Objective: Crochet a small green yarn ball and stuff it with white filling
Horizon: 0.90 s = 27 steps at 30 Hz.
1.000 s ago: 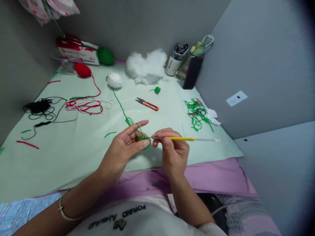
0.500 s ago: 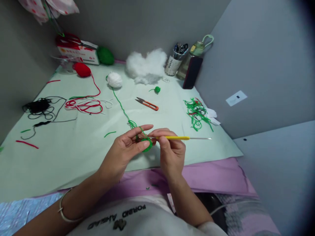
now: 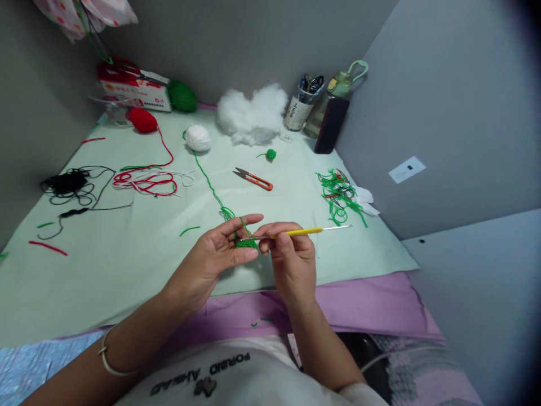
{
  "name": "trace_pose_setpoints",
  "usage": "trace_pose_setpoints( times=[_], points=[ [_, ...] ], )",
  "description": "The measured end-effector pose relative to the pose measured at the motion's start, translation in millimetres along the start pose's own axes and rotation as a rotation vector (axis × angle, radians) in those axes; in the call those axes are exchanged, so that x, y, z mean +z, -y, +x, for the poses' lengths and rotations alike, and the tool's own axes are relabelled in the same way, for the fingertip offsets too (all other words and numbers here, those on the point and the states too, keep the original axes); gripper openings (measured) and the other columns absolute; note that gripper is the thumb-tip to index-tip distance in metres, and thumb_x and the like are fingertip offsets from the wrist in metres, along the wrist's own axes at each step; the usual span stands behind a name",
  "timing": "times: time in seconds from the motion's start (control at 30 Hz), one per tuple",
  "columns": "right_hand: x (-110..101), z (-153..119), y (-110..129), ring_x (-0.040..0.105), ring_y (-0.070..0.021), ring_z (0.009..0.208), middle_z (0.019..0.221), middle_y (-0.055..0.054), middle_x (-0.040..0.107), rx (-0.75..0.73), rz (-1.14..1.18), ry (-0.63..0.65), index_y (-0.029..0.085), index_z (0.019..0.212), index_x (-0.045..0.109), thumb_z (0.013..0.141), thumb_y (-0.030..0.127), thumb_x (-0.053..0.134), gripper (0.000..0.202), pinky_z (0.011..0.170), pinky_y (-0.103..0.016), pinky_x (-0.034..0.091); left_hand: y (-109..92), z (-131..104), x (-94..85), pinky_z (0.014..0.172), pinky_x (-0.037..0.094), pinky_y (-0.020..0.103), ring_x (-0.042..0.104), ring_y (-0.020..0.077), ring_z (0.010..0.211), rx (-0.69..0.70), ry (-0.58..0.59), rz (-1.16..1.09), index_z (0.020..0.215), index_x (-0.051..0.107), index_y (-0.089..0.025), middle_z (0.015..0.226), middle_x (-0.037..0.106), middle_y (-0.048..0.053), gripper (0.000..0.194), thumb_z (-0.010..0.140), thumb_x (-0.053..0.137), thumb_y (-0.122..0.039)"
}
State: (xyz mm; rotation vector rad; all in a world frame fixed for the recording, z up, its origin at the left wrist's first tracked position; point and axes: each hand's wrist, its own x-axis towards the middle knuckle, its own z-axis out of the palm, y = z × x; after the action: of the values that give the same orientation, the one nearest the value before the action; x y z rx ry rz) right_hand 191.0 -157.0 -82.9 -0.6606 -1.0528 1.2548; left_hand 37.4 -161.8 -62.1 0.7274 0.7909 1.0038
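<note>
Between the thumb and fingers of my left hand [image 3: 215, 248] is a small green crochet piece [image 3: 247, 244], partly hidden by the thumb. Green yarn [image 3: 207, 179] runs over my raised left index finger and trails back across the cloth toward the white yarn ball [image 3: 198, 138]. My right hand [image 3: 293, 254] pinches a crochet hook [image 3: 302, 232] by its yellow handle. The hook's left end meets the top edge of the green piece; its other metal end points right. Orange thread snips [image 3: 253, 179] lie beyond the hands.
Red yarn [image 3: 143, 120], black yarn [image 3: 65, 183] and a red loop bundle [image 3: 146, 183] lie left. White stuffing [image 3: 252, 114], a pen cup [image 3: 298, 110], a bottle [image 3: 325, 107] and a phone [image 3: 332, 126] stand behind. Green scraps [image 3: 338, 194] lie right.
The green piece has tilted, so its round face shows less and its edge more. The hook has shifted left, with its right end raised.
</note>
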Motion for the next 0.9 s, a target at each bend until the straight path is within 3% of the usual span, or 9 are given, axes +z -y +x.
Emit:
trace_pose_setpoints(
  times=[0.27,0.43,0.73,0.9],
  points=[
    [2.3,4.4,8.4,0.061,-0.008,0.06,0.084,0.0,0.078,0.092,0.129,-0.036,0.025,0.089,0.074,0.097,0.039,0.069,0.017,0.06,-0.021,0.05,-5.1,-4.7,-7.1,0.078,0.045,0.023,0.054,0.012,0.084,0.075,0.049,0.145,0.124,0.079,-0.035,0.091,0.06,0.0,0.036,0.088,0.079,-0.036],
    [-0.3,4.0,11.6,0.064,-0.0088,0.061,0.085,0.0,0.079,0.07,0.098,-0.019,0.024,0.09,0.072,0.1,0.038,0.065,0.018,0.061,-0.022,0.052,-5.7,-5.3,-9.7,0.08,0.047,0.022,0.054,0.0122,0.086,0.09,0.026,0.175,0.123,0.079,-0.035,0.093,0.06,0.0,0.038,0.086,0.081,-0.029],
    [-1.7,-2.7,13.8,0.068,-0.0125,0.074,0.094,-0.002,0.077,-0.144,-0.196,0.031,0.025,0.1,0.075,0.105,0.026,0.056,0.019,0.067,-0.028,0.055,-13.6,-7.8,-2.3,0.087,0.05,0.026,0.059,0.0125,0.086,0.148,-0.09,0.319,0.117,0.081,-0.031,0.087,0.063,-0.002,0.037,0.081,0.08,-0.019],
    [-2.2,-4.2,18.8,0.069,-0.0152,0.078,0.096,-0.003,0.076,-0.268,-0.397,0.083,0.027,0.104,0.075,0.104,0.021,0.055,0.021,0.069,-0.032,0.057,-13.9,-9.8,2.7,0.087,0.049,0.029,0.06,0.0144,0.084,0.245,-0.196,0.481,0.115,0.082,-0.029,0.083,0.063,-0.001,0.034,0.081,0.081,-0.022]
  ],
)
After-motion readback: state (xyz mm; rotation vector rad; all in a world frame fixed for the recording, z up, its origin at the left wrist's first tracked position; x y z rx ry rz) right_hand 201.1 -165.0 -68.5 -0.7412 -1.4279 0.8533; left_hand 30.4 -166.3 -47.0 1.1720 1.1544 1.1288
